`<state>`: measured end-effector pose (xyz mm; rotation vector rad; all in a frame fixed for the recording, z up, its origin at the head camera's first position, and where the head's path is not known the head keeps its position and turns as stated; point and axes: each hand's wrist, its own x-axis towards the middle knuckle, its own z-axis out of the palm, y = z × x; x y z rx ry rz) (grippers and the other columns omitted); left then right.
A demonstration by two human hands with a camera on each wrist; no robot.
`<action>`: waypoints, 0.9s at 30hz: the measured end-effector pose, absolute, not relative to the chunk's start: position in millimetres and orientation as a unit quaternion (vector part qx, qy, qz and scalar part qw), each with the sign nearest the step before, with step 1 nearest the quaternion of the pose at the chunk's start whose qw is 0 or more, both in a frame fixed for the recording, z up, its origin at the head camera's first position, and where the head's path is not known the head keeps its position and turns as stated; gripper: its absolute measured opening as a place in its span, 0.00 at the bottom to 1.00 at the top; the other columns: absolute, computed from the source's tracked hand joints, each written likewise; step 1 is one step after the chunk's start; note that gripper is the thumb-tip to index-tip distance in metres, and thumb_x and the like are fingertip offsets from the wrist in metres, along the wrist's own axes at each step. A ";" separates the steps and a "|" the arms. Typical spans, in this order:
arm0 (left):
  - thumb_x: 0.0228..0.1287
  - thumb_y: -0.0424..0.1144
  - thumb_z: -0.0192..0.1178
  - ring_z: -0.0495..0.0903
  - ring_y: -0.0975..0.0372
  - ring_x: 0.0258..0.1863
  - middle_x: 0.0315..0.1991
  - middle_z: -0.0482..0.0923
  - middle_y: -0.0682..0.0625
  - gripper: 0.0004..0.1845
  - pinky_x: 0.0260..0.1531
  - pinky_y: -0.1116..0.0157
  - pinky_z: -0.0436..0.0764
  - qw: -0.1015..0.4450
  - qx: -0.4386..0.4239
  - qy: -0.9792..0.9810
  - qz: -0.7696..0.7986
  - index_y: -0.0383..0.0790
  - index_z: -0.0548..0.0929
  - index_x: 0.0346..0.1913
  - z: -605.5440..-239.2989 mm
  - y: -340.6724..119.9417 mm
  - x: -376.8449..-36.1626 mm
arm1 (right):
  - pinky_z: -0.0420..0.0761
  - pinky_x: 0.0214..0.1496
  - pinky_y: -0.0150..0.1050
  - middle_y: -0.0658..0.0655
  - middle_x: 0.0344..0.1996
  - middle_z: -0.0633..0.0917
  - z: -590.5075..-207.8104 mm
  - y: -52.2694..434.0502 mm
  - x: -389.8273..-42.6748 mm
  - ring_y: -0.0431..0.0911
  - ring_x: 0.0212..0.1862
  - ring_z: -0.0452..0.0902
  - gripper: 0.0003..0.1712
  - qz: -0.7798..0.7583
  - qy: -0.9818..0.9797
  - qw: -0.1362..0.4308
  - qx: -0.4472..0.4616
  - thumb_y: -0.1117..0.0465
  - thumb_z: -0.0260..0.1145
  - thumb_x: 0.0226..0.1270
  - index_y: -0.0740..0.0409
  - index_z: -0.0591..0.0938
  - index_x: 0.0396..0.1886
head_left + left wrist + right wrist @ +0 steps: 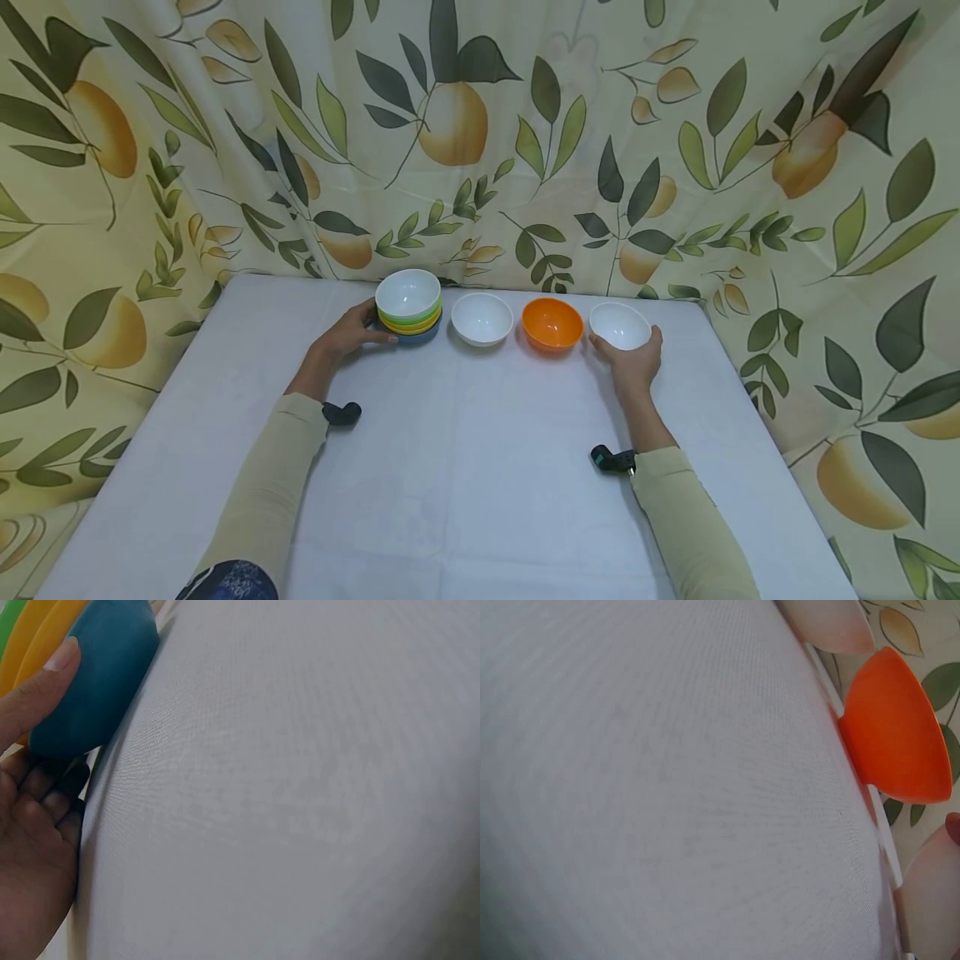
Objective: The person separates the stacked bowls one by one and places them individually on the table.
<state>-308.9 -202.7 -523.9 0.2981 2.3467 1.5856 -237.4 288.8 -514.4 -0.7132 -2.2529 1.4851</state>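
Note:
At the back left of the table, my left hand (351, 335) grips a stack of nested bowls. A white bowl (408, 293) tops the stack, with green and yellow ones under it and a blue bowl (105, 675) at the bottom. In the left wrist view the thumb (46, 688) lies along the stack's side, and the other fingers curl at its far side. My right hand (636, 360) holds a white bowl (619, 323) at the right end of the row, thumb on its left side and fingers on its right.
Between the hands stand another white bowl (482, 319) and an orange bowl (552, 323), both upright. A white cloth covers the table (480, 467). Directly behind its back edge hangs a fruit-patterned curtain (555, 200), which also runs along both sides.

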 end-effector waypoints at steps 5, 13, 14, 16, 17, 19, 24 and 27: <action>0.56 0.34 0.80 0.43 0.48 0.84 0.85 0.45 0.41 0.61 0.82 0.51 0.46 0.153 0.105 0.810 0.557 0.37 0.49 0.85 -521.9 -202.7 -308.6 | 0.60 0.81 0.54 0.62 0.82 0.56 -514.9 288.9 -237.2 0.58 0.80 0.54 0.70 0.525 -0.795 0.172 -0.252 0.50 0.83 0.58 0.56 0.44 0.86; 0.57 0.33 0.80 0.43 0.48 0.84 0.85 0.45 0.41 0.61 0.82 0.50 0.45 0.153 0.107 0.808 0.559 0.37 0.48 0.85 -523.4 -202.7 -309.5 | 0.61 0.81 0.54 0.61 0.82 0.56 -513.7 287.3 -236.7 0.58 0.80 0.54 0.69 0.522 -0.796 0.170 -0.255 0.51 0.82 0.60 0.55 0.44 0.86; 0.57 0.33 0.80 0.43 0.48 0.84 0.85 0.44 0.41 0.61 0.82 0.50 0.45 0.153 0.105 0.808 0.560 0.38 0.48 0.85 -523.2 -202.2 -309.5 | 0.61 0.81 0.54 0.61 0.82 0.56 -513.0 287.1 -236.6 0.58 0.80 0.54 0.69 0.522 -0.796 0.170 -0.254 0.51 0.82 0.60 0.55 0.44 0.86; 0.57 0.34 0.80 0.42 0.48 0.84 0.85 0.44 0.42 0.61 0.82 0.50 0.44 0.154 0.104 0.808 0.559 0.38 0.48 0.85 -522.9 -202.0 -309.4 | 0.61 0.81 0.54 0.61 0.82 0.56 -511.8 286.7 -236.1 0.58 0.80 0.54 0.69 0.524 -0.795 0.170 -0.254 0.50 0.82 0.60 0.54 0.45 0.86; 0.57 0.34 0.80 0.42 0.48 0.84 0.85 0.44 0.42 0.61 0.82 0.50 0.45 0.153 0.104 0.809 0.558 0.38 0.48 0.86 -522.5 -201.8 -309.1 | 0.61 0.81 0.54 0.60 0.82 0.56 -511.4 286.6 -235.9 0.58 0.80 0.54 0.69 0.524 -0.795 0.169 -0.254 0.50 0.82 0.60 0.54 0.44 0.87; 0.56 0.34 0.80 0.43 0.48 0.84 0.85 0.45 0.42 0.61 0.82 0.50 0.45 0.151 0.103 0.811 0.556 0.39 0.49 0.86 -522.4 -201.9 -308.9 | 0.61 0.81 0.54 0.60 0.82 0.56 -511.5 287.0 -235.4 0.57 0.80 0.53 0.69 0.524 -0.796 0.168 -0.253 0.49 0.82 0.60 0.54 0.44 0.87; 0.56 0.35 0.80 0.44 0.49 0.84 0.85 0.47 0.43 0.61 0.82 0.50 0.47 0.149 0.100 0.815 0.551 0.40 0.50 0.86 -523.6 -201.5 -308.6 | 0.60 0.81 0.53 0.60 0.83 0.54 -513.4 289.1 -234.9 0.57 0.81 0.52 0.72 0.523 -0.799 0.161 -0.249 0.47 0.82 0.59 0.54 0.42 0.87; 0.56 0.36 0.81 0.45 0.49 0.84 0.85 0.47 0.43 0.61 0.82 0.50 0.48 0.149 0.098 0.816 0.550 0.40 0.50 0.86 -523.8 -201.1 -308.1 | 0.59 0.81 0.53 0.61 0.83 0.52 -513.9 290.2 -234.7 0.58 0.81 0.51 0.73 0.523 -0.801 0.153 -0.247 0.46 0.82 0.59 0.54 0.40 0.87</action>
